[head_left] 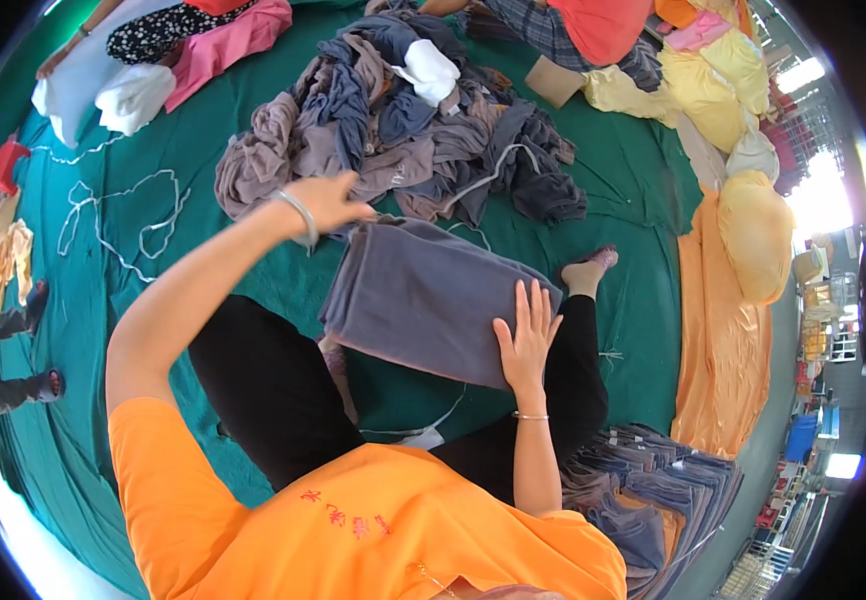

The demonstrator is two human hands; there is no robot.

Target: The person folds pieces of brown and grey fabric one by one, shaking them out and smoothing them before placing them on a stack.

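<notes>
A folded grey cloth (438,295), roughly rectangular with a brownish lower edge, lies across the space between my bent legs. My right hand (526,345) rests flat on its right end with the fingers spread, pressing on the top layer. At the cloth's far left corner is my left hand (328,207), fingers apart and nothing visibly held; whether it touches the corner I cannot tell. Just beyond the left hand lies a heap of crumpled grey and brownish cloths (393,140), with a white cloth (429,72) on top.
By my right leg stands a row of folded grey cloths (653,500). A green sheet (103,320) covers the floor, with white cord (103,230) on it. Orange fabric (718,350) and a yellow bundle (756,235) lie at the right. Other people sit at the far side; another person's legs (3,360) show left.
</notes>
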